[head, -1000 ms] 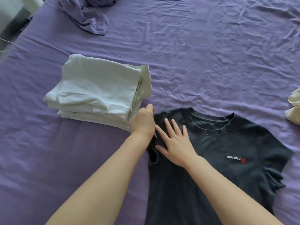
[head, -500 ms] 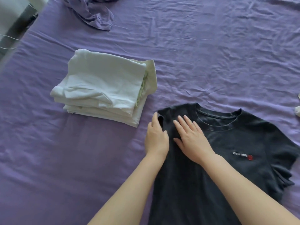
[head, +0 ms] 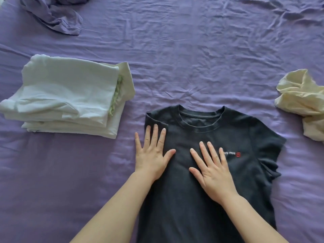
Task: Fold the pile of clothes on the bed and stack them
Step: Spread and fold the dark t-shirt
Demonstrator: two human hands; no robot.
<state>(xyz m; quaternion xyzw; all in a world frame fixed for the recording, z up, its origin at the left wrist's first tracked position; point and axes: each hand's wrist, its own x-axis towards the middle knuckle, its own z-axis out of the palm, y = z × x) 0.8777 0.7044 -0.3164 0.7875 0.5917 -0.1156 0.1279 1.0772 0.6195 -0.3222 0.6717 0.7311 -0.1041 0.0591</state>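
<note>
The bed (head: 192, 50) under its purple sheet carries everything. My black T-shirt (head: 201, 199) lies flat in front of me, its left sleeve folded in. The folded white stack (head: 66, 95) sits to its left, a crumpled cream garment (head: 303, 100) to its right. My left hand (head: 152, 155) and right hand (head: 213, 171) press flat on the shirt, fingers spread.

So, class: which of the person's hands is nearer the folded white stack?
Left. The left hand lies on the black T-shirt's edge, beside the folded white stack; the right hand rests mid-chest, farther away.
</note>
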